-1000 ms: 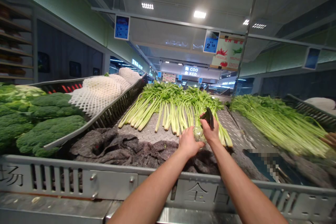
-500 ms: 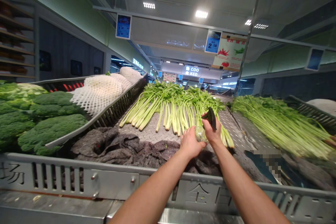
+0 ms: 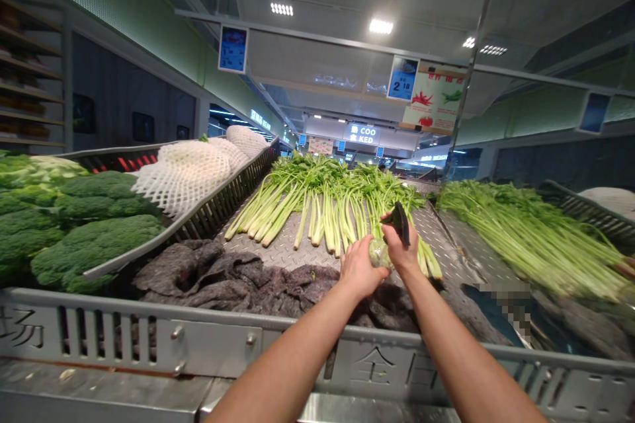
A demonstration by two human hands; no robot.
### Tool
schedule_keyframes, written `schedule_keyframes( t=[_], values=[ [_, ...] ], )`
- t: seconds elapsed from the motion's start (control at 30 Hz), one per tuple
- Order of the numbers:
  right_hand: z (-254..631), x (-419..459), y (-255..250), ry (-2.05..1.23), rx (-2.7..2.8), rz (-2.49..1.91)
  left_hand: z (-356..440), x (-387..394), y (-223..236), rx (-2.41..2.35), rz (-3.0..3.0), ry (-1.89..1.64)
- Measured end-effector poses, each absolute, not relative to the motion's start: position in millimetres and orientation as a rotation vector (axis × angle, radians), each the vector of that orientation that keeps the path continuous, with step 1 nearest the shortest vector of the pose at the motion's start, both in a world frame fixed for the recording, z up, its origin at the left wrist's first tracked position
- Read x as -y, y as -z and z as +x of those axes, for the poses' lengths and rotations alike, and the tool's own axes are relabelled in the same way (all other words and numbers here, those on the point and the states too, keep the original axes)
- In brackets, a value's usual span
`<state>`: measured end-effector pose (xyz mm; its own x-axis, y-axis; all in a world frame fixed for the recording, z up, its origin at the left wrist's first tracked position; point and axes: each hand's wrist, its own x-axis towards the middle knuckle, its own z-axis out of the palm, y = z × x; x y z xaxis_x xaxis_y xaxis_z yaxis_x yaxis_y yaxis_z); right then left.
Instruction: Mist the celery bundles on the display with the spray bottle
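My left hand (image 3: 361, 267) is closed around the pale green, rounded butt of a bunch of celery (image 3: 379, 253), its thumb pressed along the near side. Against the other side of that butt rests my right hand (image 3: 403, 248). A black, curved tool (image 3: 399, 223) sticks up from its closed fingers; its working end and exact kind are hidden. Beyond both hands, celery stalks (image 3: 317, 211) lie in a row, leaves to the back and cut ends towards me.
Crumpled dark grey cloth (image 3: 238, 277) lies along the grey slotted front rail (image 3: 218, 347). On the left, a black crate wall (image 3: 223, 195) separates broccoli (image 3: 99, 231) and white foam-netted produce (image 3: 183, 168). A mirror (image 3: 536, 145) on the right reflects the celery. Price signs (image 3: 402, 78) hang overhead.
Almost nothing differs. Both hands keep the same hold on the celery and the black tool; the view has shifted very slightly.
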<state>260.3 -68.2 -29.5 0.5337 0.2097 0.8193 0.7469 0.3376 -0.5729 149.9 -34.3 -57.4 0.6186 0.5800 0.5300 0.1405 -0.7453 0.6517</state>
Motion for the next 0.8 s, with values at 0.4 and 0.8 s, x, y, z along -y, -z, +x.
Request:
schedule_keyframes(
  t=[0.4,0.8],
  values=[
    [255.7,70.2,27.0,0.414,0.990,-1.200,148.6,36.2,56.7,-0.575,2.261,-1.111],
    [256.0,71.0,28.2,0.420,0.992,-1.200,149.7,35.7,58.0,-0.584,2.267,-1.104]
  ],
)
